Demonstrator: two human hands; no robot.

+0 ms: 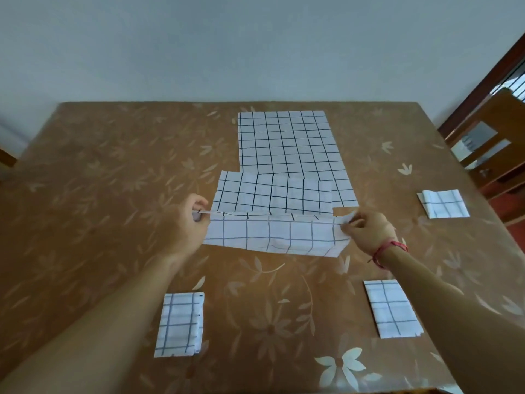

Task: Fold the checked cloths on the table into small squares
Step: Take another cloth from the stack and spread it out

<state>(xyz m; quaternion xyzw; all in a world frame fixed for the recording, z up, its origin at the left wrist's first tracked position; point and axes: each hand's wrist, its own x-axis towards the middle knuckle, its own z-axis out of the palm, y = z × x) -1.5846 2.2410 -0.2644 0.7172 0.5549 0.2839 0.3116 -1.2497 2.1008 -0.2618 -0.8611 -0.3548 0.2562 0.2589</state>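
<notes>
Bare table [99, 172] left of the grip, spread cloth [287, 143] just beyond, folded squares [179, 325] nearer on both sides

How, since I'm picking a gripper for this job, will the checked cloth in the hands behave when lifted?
Probably floppy: the half-folded cloth ripples between the left hand and right hand pinching its ends. Likely light: fingertip pinches carry it. It seems to hold creases: the folded square by the left forearm lies flat.

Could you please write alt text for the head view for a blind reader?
The left hand and right hand pinch the ends of a half-folded checked cloth on a brown floral table. Three folded cloths lie nearby; a flat cloth lies beyond.
</notes>
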